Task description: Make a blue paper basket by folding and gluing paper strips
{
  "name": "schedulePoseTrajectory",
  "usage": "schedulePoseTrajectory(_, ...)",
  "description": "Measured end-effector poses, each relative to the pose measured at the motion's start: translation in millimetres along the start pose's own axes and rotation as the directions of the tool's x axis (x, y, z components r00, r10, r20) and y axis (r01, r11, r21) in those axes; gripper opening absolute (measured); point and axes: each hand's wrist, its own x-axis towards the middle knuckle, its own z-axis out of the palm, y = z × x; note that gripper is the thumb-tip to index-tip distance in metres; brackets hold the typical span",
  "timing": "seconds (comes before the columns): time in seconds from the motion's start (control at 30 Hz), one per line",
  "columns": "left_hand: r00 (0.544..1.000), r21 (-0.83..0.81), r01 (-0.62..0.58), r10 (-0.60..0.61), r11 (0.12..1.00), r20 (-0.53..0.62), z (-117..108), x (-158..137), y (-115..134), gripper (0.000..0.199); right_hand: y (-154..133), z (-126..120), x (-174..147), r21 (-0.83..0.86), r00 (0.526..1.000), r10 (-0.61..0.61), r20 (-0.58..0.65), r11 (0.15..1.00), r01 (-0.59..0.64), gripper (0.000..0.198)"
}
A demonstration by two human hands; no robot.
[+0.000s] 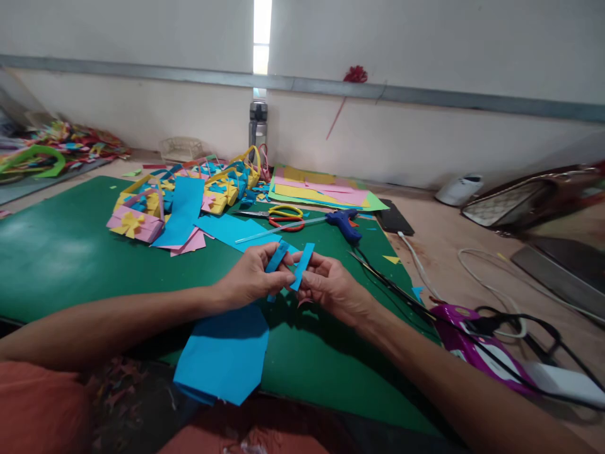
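Observation:
Both hands are raised over the green mat [331, 359], close together. My left hand [250, 277] pinches a narrow blue paper strip [277, 256] between thumb and fingers. A second blue paper strip [304, 265] is pinched in my right hand [331, 284], slanting up beside the first. The fingertips of the two hands nearly meet, so whether the strips touch lower down is hidden. Below my left hand, a larger blue paper piece [227, 353] with cut corners hangs over the mat's front edge. Just behind the hands lies more blue paper [231, 230].
Small paper baskets [142, 221] in pink, yellow and blue stand at back left. Scissors [286, 217], a blue glue gun [347, 224] and stacked coloured sheets [321, 189] lie behind the hands. A black cable [401, 293] runs right to a purple power strip [472, 340]. A bottle [258, 129] stands by the wall.

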Motion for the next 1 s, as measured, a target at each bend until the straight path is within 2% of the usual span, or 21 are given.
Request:
schedulePoseTrajectory(0.17,0.997,-0.087,0.026,-0.019,0.996,0.076,-1,0,-1,0.022,0,-2,1,-0.050,0.999,-0.054,0.009,0.997,0.054,0.033)
schedulePoseTrajectory(0.3,0.994,-0.051,0.048,-0.043,0.998,0.100,-1,1,-2,0.021,1,0,1,-0.204,0.991,-0.093,-0.097,0.976,0.072,0.028)
schedulePoseTrajectory(0.4,0.993,-0.022,0.034,-0.031,0.999,0.117,-1,1,-3,0.019,-3,3,-2,-0.299,0.965,-0.181,-0.188,0.947,0.119,0.028)
schedulePoseTrajectory(0.53,0.985,-0.014,0.015,-0.012,1.000,0.174,-1,2,-4,0.017,-13,9,-8,-0.381,0.908,-0.334,-0.254,0.897,0.223,0.027)
schedulePoseTrajectory(0.77,0.971,0.006,-0.014,0.013,1.000,0.238,0,3,-8,0.016,-24,13,-14,-0.589,0.837,-0.473,-0.274,0.771,0.243,0.030)
schedulePoseTrajectory(1.0,0.968,0.006,0.023,-0.023,1.000,0.252,6,0,-4,0.021,-25,15,-15,-0.633,0.842,-0.482,-0.245,0.737,0.238,0.032)
